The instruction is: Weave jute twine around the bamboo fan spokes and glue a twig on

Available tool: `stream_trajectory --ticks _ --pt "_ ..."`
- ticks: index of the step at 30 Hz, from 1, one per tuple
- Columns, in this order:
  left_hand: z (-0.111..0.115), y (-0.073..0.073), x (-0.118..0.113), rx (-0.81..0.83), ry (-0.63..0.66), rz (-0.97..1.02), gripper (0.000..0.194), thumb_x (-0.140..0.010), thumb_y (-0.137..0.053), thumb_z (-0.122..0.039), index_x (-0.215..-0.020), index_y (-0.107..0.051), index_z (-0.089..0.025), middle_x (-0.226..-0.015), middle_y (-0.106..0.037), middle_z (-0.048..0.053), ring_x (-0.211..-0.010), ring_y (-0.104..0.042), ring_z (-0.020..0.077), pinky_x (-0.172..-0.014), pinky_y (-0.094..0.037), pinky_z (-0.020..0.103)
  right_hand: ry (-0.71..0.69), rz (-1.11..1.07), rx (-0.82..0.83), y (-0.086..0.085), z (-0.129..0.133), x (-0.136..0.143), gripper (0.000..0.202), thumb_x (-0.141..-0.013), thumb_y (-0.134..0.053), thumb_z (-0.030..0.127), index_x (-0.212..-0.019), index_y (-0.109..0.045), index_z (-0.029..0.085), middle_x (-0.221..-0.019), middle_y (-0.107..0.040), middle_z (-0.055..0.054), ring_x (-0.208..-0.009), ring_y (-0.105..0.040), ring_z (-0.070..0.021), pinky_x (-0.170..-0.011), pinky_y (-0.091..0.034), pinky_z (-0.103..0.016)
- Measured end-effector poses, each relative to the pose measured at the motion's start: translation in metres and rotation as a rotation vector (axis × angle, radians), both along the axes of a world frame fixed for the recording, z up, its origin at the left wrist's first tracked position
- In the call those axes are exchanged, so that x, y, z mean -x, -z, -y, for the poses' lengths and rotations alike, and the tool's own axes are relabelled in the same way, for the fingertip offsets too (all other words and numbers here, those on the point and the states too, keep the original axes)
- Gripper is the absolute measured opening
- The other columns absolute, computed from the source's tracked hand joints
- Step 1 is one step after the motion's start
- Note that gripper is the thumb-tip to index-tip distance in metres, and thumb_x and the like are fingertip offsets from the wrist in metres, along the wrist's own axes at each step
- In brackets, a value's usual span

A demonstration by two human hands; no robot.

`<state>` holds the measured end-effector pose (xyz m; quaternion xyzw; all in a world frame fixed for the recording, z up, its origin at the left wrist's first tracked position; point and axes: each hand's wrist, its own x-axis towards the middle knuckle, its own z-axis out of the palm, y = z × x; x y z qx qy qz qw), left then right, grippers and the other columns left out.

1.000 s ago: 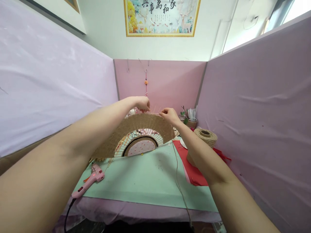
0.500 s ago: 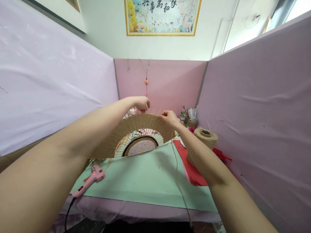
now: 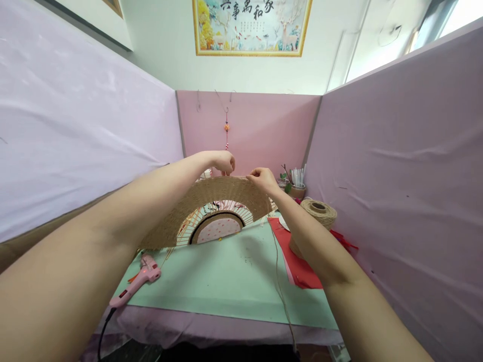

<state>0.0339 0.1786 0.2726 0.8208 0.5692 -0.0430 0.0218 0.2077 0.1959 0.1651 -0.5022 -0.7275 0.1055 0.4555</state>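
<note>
A half-round woven fan (image 3: 222, 187) of tan cord on thin sticks stands on the green table cover, its arch upward. Around its inner arc is a dark-edged half disc (image 3: 219, 229) with a dotted pink face. At the top edge of the fan my left hand (image 3: 225, 163) is closed, fingertips pointing down at the sticks; what it pinches is too small to make out. Just to its right, my right hand (image 3: 261, 180) pinches at the fan's upper rim. A loose cord (image 3: 277, 271) hangs from the fan's right side down over the table edge.
A pink glue gun (image 3: 141, 279) lies at the left front. On the right are a spool of twine (image 3: 319, 212), red cloth (image 3: 298, 266) and a pot of white sticks (image 3: 298, 188). Pink-lilac partitions (image 3: 407, 151) enclose the table. A beaded string (image 3: 227, 128) hangs at the back.
My left hand has shifted slightly right along the fan's top. My right hand has lifted a little. The loose cord has swung slightly.
</note>
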Motion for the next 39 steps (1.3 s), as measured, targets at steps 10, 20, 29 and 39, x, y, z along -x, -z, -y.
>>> stream_trajectory --ticks 10,20,29,39 --pt "0.005 0.011 -0.007 -0.193 0.026 -0.080 0.024 -0.065 -0.066 -0.019 -0.087 -0.074 -0.017 -0.081 -0.074 0.006 -0.077 -0.065 0.0171 -0.066 -0.046 0.022 -0.021 -0.004 -0.096 -0.017 -0.002 0.004 0.013 -0.077 -0.062 0.025 -0.077 -0.071 0.016 -0.077 -0.070 -0.004 -0.073 -0.059 -0.0154 -0.073 -0.044 -0.026" --pt "0.014 0.012 -0.008 -0.232 0.008 -0.140 0.026 -0.064 -0.065 -0.020 -0.087 -0.075 -0.020 -0.084 -0.074 0.006 -0.080 -0.065 0.0195 -0.068 -0.046 0.025 -0.021 0.235 -0.267 -0.046 -0.018 0.031 0.009 -0.082 -0.062 0.018 -0.078 -0.070 0.017 -0.087 -0.068 -0.009 -0.084 -0.059 -0.0202 -0.078 -0.041 -0.030" --pt "0.012 0.011 -0.005 -0.208 0.016 -0.109 0.023 -0.065 -0.065 -0.018 -0.087 -0.073 -0.015 -0.083 -0.074 0.007 -0.077 -0.065 0.0172 -0.066 -0.046 0.023 0.038 0.144 -0.369 -0.001 0.013 0.003 0.015 -0.086 -0.051 0.019 -0.087 -0.066 0.016 -0.092 -0.066 -0.010 -0.084 -0.057 -0.0201 -0.079 -0.040 -0.030" --pt "0.011 -0.002 -0.017 -0.202 0.011 -0.247 0.038 -0.070 -0.060 -0.017 -0.105 -0.074 -0.017 -0.103 -0.073 0.010 -0.093 -0.064 0.0225 -0.082 -0.046 0.028 -0.045 -0.111 0.000 0.032 -0.001 -0.004 0.020 -0.076 -0.057 0.032 -0.073 -0.067 0.015 -0.073 -0.067 -0.002 -0.069 -0.057 -0.0143 -0.065 -0.042 -0.024"
